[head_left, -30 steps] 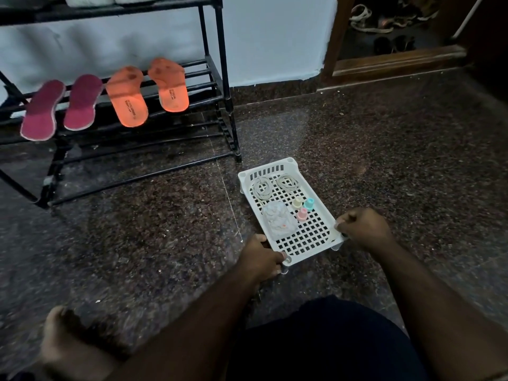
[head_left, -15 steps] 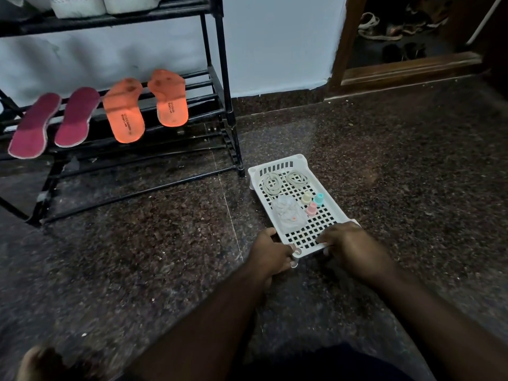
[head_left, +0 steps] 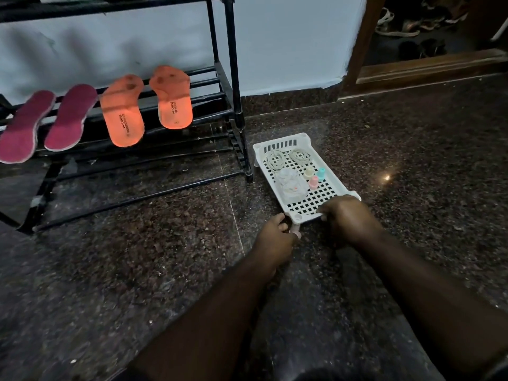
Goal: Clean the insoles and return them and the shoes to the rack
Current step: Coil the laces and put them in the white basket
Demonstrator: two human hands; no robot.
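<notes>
The near edge of a white perforated tray [head_left: 327,192] on the floor is gripped by the left hand [head_left: 275,240] at its corner leg and the right hand [head_left: 345,215] over its rim, fingers curled. Beyond, two orange insoles [head_left: 123,116] and two maroon insoles [head_left: 49,122] lie across the rack [head_left: 233,86]. They are judged light and floppy (best pinched at the heel edge).

Both forearms are seen bare, with no sleeves reaching them. The left hand [head_left: 273,237] and right hand [head_left: 347,215] are ungloved and ringless.
</notes>
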